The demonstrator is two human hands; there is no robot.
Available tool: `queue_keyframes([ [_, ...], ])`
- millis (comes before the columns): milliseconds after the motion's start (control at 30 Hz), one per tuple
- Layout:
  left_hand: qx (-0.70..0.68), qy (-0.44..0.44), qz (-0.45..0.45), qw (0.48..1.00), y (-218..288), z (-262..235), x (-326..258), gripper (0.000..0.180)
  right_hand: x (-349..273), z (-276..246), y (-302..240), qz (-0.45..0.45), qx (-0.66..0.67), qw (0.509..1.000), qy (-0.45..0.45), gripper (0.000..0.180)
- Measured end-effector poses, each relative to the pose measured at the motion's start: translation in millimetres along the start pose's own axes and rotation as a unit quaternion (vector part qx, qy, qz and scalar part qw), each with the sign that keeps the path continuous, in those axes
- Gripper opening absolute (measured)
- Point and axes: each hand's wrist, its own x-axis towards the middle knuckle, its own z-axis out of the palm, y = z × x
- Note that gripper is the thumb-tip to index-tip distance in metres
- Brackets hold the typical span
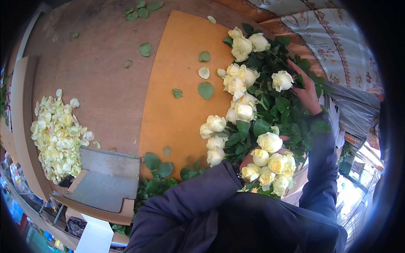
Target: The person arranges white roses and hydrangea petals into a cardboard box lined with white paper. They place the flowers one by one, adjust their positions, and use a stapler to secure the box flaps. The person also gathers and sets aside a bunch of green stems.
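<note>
My left hand (249,159), mostly hidden by blooms and leaves, is wrapped round the stems of a bunch of cream-white roses (277,162). A fingertip shows on the bunch's far side. Farther up and to the right, my right hand (309,93) reaches into dark green foliage. Its fingers close about the stem of a single white rose (282,81), though leaves partly cover the grip. Left of it, more cream roses (238,80) lie in a row on the table, heads to the left, their leafy stems running right.
A heap of pale petals (58,139) lies at the left beside a cardboard edge (24,126). A grey metal sheet (103,181) sits nearby. Loose leaves (206,90) dot the orange board (177,122) and brown tabletop (101,71). Printed wrapping sheets (333,46) are at the far right.
</note>
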Motion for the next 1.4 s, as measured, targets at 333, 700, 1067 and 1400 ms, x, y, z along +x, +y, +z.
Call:
queue_keyframes([
  [333,0.028,-0.023,0.034,0.999,-7.7,-3.9,0.0,0.066,58.3,39.3,19.5,-0.180,-0.127,0.975,0.020,0.034],
  [700,-0.074,-0.077,0.030,0.994,-11.0,-8.7,2.6,0.062,79.9,73.1,13.1,-0.130,-0.217,0.967,0.003,0.075],
  [1067,0.020,-0.051,0.043,0.998,-3.6,-1.8,-3.8,0.068,103.4,67.5,8.7,-0.112,-0.249,0.958,-0.083,0.055],
  [1400,0.015,-0.061,0.049,0.997,-8.7,-8.9,-5.4,0.066,85.9,90.4,-7.1,-0.071,-0.236,0.968,-0.058,0.047],
])
